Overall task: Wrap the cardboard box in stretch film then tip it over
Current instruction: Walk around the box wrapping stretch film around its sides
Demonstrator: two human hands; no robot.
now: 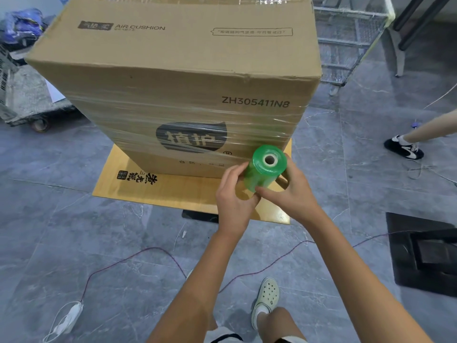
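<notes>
Fingers [238, 171] of left hand [233, 196] and right hand [295, 191]: curled close round the green stretch film roll [265, 169], one hand each side, equally near. Cardboard box [178, 95]: large, upright, just beyond the roll, which stands near-vertical, core hole up, by the box's near right corner; clear film bands the middle and lower side, upper part bare. Grey tiled floor [74, 231]: bears a flat cardboard sheet [148, 191] under the box, a wheeled cart [32, 100] left, a wire rack [346, 45] right, thin cables [148, 253].
</notes>
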